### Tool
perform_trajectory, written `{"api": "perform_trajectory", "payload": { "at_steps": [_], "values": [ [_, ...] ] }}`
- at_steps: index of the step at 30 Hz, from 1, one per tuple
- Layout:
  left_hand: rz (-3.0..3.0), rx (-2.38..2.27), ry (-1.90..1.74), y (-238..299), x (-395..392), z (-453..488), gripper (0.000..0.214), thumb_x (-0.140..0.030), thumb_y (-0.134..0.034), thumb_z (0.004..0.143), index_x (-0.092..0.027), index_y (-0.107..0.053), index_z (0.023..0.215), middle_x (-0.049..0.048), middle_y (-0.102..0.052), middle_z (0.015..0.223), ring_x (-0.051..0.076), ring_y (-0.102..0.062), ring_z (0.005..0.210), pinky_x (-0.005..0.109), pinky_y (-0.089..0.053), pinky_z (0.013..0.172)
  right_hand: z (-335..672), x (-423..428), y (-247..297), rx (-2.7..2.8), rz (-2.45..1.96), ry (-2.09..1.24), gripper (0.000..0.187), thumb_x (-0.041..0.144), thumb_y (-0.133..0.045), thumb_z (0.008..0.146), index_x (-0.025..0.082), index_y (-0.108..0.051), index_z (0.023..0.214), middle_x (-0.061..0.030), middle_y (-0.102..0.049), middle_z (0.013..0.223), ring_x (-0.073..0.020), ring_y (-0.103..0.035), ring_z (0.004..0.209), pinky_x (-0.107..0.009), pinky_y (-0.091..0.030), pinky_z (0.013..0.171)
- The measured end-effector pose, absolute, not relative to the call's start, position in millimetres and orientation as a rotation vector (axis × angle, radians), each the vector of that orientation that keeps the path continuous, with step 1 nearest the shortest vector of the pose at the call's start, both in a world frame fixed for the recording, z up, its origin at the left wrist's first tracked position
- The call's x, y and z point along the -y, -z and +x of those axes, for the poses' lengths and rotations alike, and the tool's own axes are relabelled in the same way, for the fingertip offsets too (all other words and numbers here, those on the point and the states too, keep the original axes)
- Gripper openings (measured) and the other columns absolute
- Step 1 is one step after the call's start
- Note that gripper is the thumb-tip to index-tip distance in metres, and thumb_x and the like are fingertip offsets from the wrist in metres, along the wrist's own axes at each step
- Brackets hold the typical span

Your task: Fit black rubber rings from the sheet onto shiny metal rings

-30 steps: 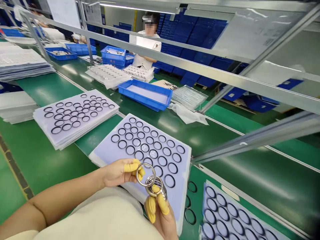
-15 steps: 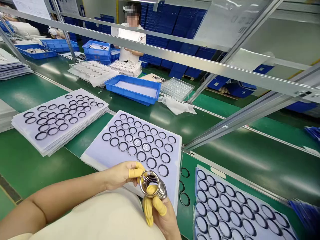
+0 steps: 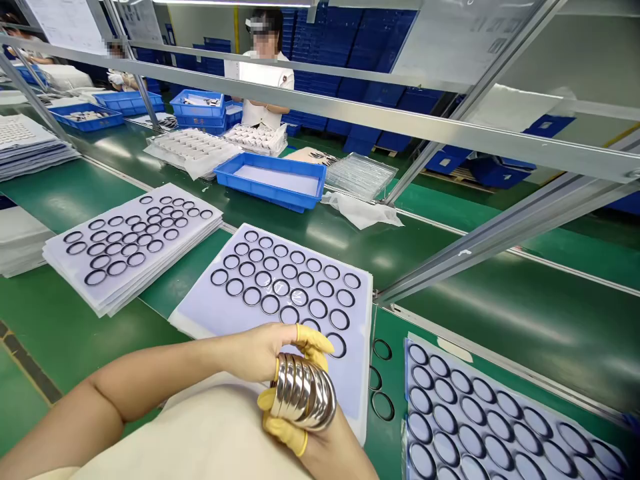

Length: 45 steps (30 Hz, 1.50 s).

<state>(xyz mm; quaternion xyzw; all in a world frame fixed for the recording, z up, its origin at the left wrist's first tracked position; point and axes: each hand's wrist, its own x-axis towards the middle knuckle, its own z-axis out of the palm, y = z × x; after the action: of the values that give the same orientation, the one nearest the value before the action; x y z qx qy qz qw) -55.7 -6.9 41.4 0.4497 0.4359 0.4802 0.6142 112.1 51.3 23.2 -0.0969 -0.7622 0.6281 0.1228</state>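
Observation:
A stack of shiny metal rings (image 3: 304, 392) lies in my right hand (image 3: 320, 443), whose fingers in yellow finger cots curl round its lower side. Across the top, my left hand (image 3: 280, 343) reaches over the same stack, its yellow-covered fingers bent behind the rings and partly hidden by them. Just beyond both hands, dark-edged rings (image 3: 299, 297) lie in rows on a white sheet (image 3: 200, 310) atop a low stack. A few loose rings (image 3: 383, 405) rest on the green table to the right.
More rings lie on a sheet stack (image 3: 135, 280) at left and on a sheet (image 3: 415, 347) at right. Behind stand a blue tray (image 3: 270, 190) and white trays of parts (image 3: 195, 148). Metal rails (image 3: 350, 110) cross above the green table. A person (image 3: 265, 73) stands opposite.
The ring stack has turned from showing its open end to showing its shiny side. My left hand has moved right, from the stack's rim to over its top.

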Motion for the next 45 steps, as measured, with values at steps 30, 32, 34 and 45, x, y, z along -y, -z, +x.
{"api": "perform_trajectory", "payload": {
  "at_steps": [30,32,34,45],
  "values": [
    [0.901,-0.891,-0.660,-53,17,-73,0.043,-0.059,-0.057,0.080,-0.016,-0.055,0.078,-0.0031,-0.056,0.048,0.005,-0.038,0.031,0.016,-0.029,0.033,106,-63,-14,2.313,-0.270,-1.350,0.028,0.008,-0.052,0.084,0.027,-0.070,0.093,-0.0020,-0.068,0.081,-0.0195,-0.064,0.089,-0.035,-0.052,0.086],
    [0.925,-0.878,-0.638,-52,15,-68,0.046,-0.062,-0.056,0.079,-0.017,-0.050,0.072,-0.0048,-0.051,0.044,0.005,-0.037,0.030,0.016,-0.030,0.033,107,-65,-19,2.341,-0.363,-1.401,0.027,0.012,-0.054,0.086,0.028,-0.069,0.102,-0.0033,-0.069,0.091,-0.0204,-0.062,0.095,-0.035,-0.050,0.090],
    [0.950,-0.868,-0.606,-49,15,-65,0.049,-0.066,-0.053,0.079,-0.018,-0.050,0.074,-0.0054,-0.049,0.044,0.006,-0.037,0.030,0.016,-0.031,0.032,110,-66,-21,2.377,-0.408,-1.451,0.033,0.022,-0.063,0.084,0.031,-0.064,0.116,-0.0051,-0.065,0.115,-0.0235,-0.056,0.110,-0.038,-0.045,0.099],
    [1.228,-0.885,-0.536,-45,16,-63,0.064,-0.073,-0.041,0.080,-0.014,-0.060,0.096,-0.0057,-0.042,0.048,0.008,-0.037,0.041,0.017,-0.036,0.041,133,-68,-12,1.971,-0.322,-2.029,0.110,0.064,-0.079,0.051,0.025,-0.034,0.143,-0.0151,-0.041,0.144,-0.0342,-0.041,0.131,-0.048,-0.032,0.108]
  ]
}}
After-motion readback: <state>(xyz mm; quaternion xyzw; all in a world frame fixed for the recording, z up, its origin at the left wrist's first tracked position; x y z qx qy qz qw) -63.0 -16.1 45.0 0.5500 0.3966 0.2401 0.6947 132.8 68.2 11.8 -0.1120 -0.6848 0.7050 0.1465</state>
